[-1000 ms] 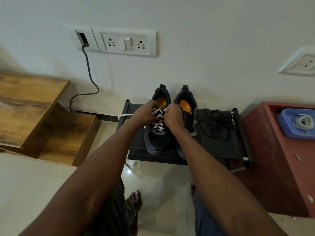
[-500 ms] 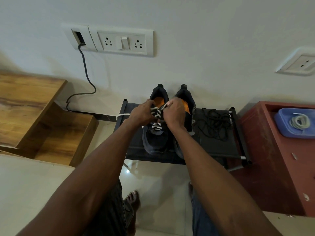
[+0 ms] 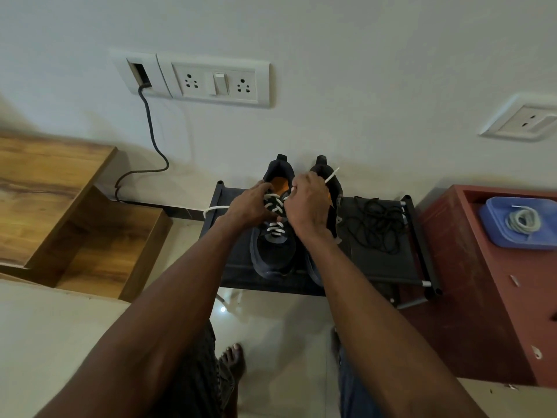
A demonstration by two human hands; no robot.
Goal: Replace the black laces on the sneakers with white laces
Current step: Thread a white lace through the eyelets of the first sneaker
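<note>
**White lace going into the left-hand sneaker on the shoe rack**

Two black sneakers with orange insoles stand side by side on a low black shoe rack (image 3: 388,263) pushed against the wall, heels toward the wall and toes toward the person. The left sneaker (image 3: 272,251) already carries the white lace (image 3: 275,229) in several crossings up its front. The right sneaker (image 3: 330,176) is mostly hidden behind the person's wrist, and I cannot tell how it is laced.

Both hands are working at the top of the left sneaker. The left hand (image 3: 250,206) is curled over the shoe's upper eyelets, fingers bent against the tongue and the crossed lace; whether it actually pinches the lace or only steadies the shoe, I cannot tell. The right hand (image 3: 309,200) is clenched round one end of the white lace, whose stiff tip (image 3: 331,175) sticks up and out to the right above the knuckles. The other end of the lace trails off to the left, over the edge of the rack.

The loose black laces (image 3: 375,224) lie in a tangled heap on the rack, just right of the sneakers. Further right stands a red cabinet (image 3: 482,297) with a blue tray (image 3: 494,236) on it, holding a coiled white lace (image 3: 523,220). A wooden step unit (image 3: 60,206) sits to the left, and a grey cable (image 3: 150,140) hangs from the wall socket plate (image 3: 217,81).
</note>
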